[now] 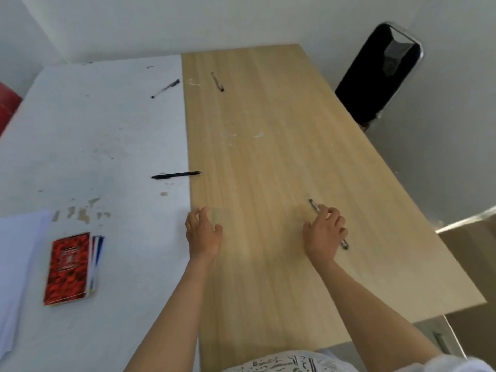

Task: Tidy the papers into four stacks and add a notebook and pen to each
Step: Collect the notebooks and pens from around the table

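The fingers (331, 214) of the right hand (324, 232) are curled over a slim silver-grey pen (314, 206) lying on the light wooden surface (268, 146); the middle of that pen is hidden under the hand, and only its dark tip ahead of the knuckles and its end beyond the palm's right edge can be seen. Whether it is lifted or merely pressed down cannot be told. The left hand (204, 232) is held with fingers spread and relaxed, nothing in it, at the seam where the wood meets the white surface (94, 124); motion blur softens its outline.

Across that seam an all-black pen (175, 175) is laid, mostly on the white side. Further back, a clear-barrelled pen with a black cap (165, 89) is seen on the white, and a brownish pen (217, 81) on the wood, just beside the seam.

At near left, a red patterned notebook (68, 268) is stacked on others, of which only thin white and blue edges are shown; how many cannot be counted. White paper sheets (16, 264) are cut off by the left edge. A black chair with a chrome frame (375, 76) is partly hidden behind the wooden surface's far right edge. A red object (6, 108) is clipped at far left, unidentifiable.
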